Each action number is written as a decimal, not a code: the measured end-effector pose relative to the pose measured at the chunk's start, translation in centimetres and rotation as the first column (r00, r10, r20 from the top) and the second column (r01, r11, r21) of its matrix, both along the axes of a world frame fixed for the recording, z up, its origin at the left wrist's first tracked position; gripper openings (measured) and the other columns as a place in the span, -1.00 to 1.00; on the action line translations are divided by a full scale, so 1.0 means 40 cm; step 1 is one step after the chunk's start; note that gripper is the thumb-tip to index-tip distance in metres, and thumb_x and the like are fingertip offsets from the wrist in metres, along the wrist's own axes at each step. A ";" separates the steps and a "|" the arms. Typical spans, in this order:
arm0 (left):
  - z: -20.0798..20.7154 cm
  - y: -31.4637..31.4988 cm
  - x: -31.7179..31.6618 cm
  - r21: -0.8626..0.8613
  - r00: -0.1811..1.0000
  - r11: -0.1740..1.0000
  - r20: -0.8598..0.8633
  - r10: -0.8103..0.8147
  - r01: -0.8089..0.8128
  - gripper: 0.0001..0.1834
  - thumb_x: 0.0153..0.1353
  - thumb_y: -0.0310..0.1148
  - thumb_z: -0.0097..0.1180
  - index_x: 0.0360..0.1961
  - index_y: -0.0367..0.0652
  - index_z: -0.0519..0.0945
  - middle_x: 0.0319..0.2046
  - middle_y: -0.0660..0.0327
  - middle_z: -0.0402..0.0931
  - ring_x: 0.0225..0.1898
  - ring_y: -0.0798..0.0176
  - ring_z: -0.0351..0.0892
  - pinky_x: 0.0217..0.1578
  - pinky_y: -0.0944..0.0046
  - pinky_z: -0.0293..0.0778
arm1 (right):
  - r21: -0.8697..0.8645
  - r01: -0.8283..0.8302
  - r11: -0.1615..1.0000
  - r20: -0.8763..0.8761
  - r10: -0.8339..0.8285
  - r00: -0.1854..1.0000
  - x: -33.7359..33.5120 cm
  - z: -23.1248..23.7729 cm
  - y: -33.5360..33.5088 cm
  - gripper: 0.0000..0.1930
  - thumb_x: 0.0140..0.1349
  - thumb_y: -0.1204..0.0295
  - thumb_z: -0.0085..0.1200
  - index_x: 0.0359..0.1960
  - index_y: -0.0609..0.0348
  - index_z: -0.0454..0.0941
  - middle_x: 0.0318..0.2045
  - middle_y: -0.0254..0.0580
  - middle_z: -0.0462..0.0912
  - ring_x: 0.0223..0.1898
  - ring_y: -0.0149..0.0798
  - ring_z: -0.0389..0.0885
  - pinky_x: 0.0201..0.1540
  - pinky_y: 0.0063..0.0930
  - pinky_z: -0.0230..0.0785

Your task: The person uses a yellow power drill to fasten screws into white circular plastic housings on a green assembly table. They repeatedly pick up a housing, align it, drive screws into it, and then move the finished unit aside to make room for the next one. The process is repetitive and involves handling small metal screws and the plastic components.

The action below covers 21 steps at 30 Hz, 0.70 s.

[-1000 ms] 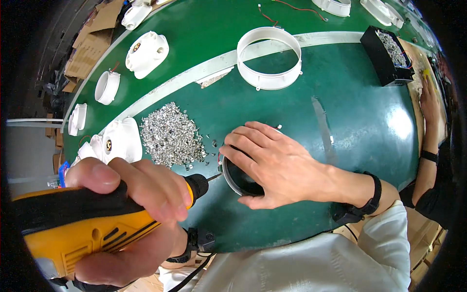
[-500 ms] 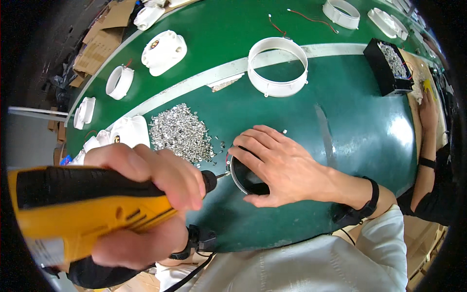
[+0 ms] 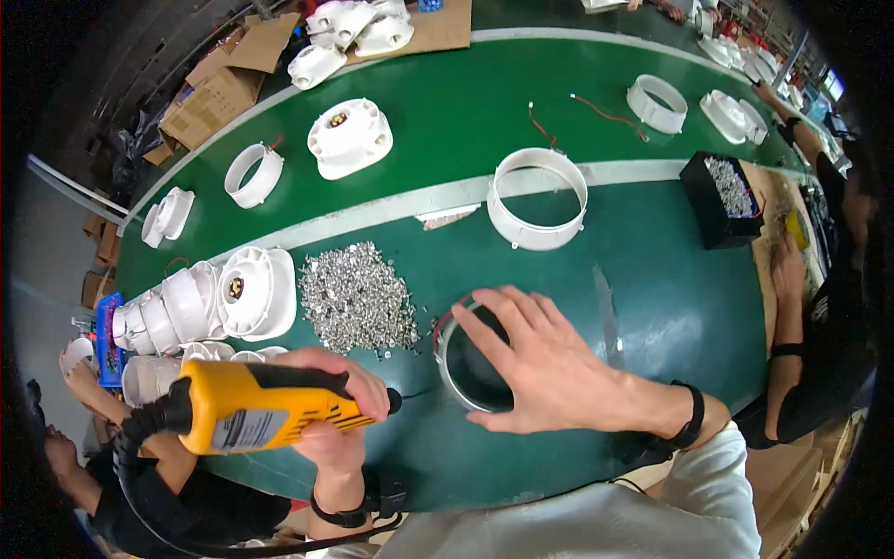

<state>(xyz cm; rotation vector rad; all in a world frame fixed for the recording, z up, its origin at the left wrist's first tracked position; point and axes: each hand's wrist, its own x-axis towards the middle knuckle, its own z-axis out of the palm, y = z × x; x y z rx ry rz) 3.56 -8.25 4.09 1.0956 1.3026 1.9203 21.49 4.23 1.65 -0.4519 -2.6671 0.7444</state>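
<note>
My left hand (image 3: pixel 333 449) is wrapped round a yellow and black electric screwdriver (image 3: pixel 242 407), its bit pointing right and standing apart from the ring. My right hand (image 3: pixel 568 368) spans a round ring (image 3: pixel 443 366) with a pale rim and a dark inside. The fingers rest at the ring's far edge and the thumb at its near edge; the palm hides its right side. A bit of red wire shows at the rim's upper left. Just beyond the screwdriver lies a heap of small silvery screws (image 3: pixel 358 298).
White housings (image 3: pixel 256 293) and stacked rings crowd the left, beside a blue bin (image 3: pixel 109 340). A larger white ring (image 3: pixel 537 233) stands ahead. More parts lie on the green belt (image 3: pixel 447 102). A black box (image 3: pixel 717 224) of screws stands right. Co-workers' arms show at both sides.
The screwdriver has drawn back leftward in my left hand, and its bit has come away from the ring's left rim. My right hand stays at the ring, its fingers a little wider. The view has shifted.
</note>
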 end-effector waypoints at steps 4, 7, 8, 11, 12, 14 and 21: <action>-0.014 -0.009 -0.012 0.043 0.996 0.999 0.086 0.012 -0.015 -0.28 -0.03 0.19 0.23 -0.21 -0.28 0.29 -0.70 0.18 0.37 -0.74 0.29 0.36 -0.70 0.35 0.35 | 0.256 0.082 0.963 -0.196 -0.031 0.980 -0.085 0.094 0.149 -0.12 -0.22 0.07 0.29 0.14 0.34 0.24 0.02 0.22 0.29 0.09 0.15 0.27 0.16 -0.03 0.12; -0.013 -0.017 -0.012 0.057 0.996 0.998 0.090 0.000 -0.005 -0.28 -0.04 0.18 0.24 -0.21 -0.27 0.29 -0.70 0.18 0.37 -0.74 0.29 0.36 -0.70 0.35 0.35 | 0.405 0.160 0.900 -0.280 -0.045 0.959 -0.142 0.121 0.335 -0.13 -0.16 0.02 0.24 0.16 0.30 0.24 0.10 0.25 0.27 0.16 0.17 0.24 0.24 -0.10 0.07; -0.017 -0.016 -0.012 0.063 0.995 0.998 0.104 -0.002 -0.005 -0.28 -0.05 0.18 0.25 -0.21 -0.27 0.29 -0.71 0.18 0.37 -0.75 0.30 0.35 -0.71 0.34 0.35 | 0.454 0.200 0.868 -0.258 -0.087 0.962 -0.156 0.117 0.398 -0.13 -0.12 -0.03 0.21 0.16 0.31 0.24 0.12 0.27 0.26 0.19 0.19 0.21 0.26 -0.11 0.04; -0.029 -0.018 -0.024 0.089 0.991 0.996 0.130 -0.017 0.005 -0.28 -0.05 0.16 0.26 -0.21 -0.27 0.30 -0.71 0.17 0.37 -0.74 0.29 0.36 -0.71 0.33 0.35 | 0.475 0.309 0.824 -0.215 -0.232 0.949 -0.160 0.075 0.483 -0.10 -0.05 -0.13 0.14 0.17 0.34 0.22 0.14 0.30 0.25 0.23 0.21 0.16 0.29 -0.12 0.00; -0.030 -0.017 -0.026 0.088 0.990 0.996 0.141 -0.025 0.013 -0.28 -0.05 0.16 0.26 -0.21 -0.27 0.30 -0.71 0.17 0.37 -0.74 0.29 0.36 -0.70 0.33 0.35 | 0.460 0.345 0.818 -0.203 -0.282 0.938 -0.151 0.061 0.502 -0.09 -0.04 -0.16 0.12 0.18 0.35 0.22 0.14 0.30 0.25 0.23 0.21 0.15 0.29 -0.12 -0.01; -0.041 -0.033 -0.041 0.091 0.987 0.996 0.160 -0.004 -0.010 -0.28 -0.05 0.15 0.27 -0.20 -0.28 0.30 -0.71 0.17 0.37 -0.73 0.29 0.37 -0.70 0.33 0.34 | 0.271 0.430 0.861 -0.105 -0.418 0.902 -0.156 0.036 0.458 -0.01 -0.07 -0.21 0.12 0.21 0.37 0.16 0.14 0.35 0.24 0.23 0.24 0.16 0.25 -0.06 0.06; -0.062 -0.032 -0.062 0.092 0.999 0.996 0.029 0.016 -0.019 -0.29 0.07 0.22 0.10 -0.18 -0.26 0.24 -0.76 0.20 0.31 -0.78 0.33 0.30 -0.78 0.35 0.30 | 0.413 0.417 0.810 0.291 -0.551 0.782 -0.125 -0.088 0.278 -0.02 -0.09 -0.12 0.15 0.25 0.32 0.09 0.13 0.40 0.19 0.22 0.32 0.12 0.24 0.00 0.09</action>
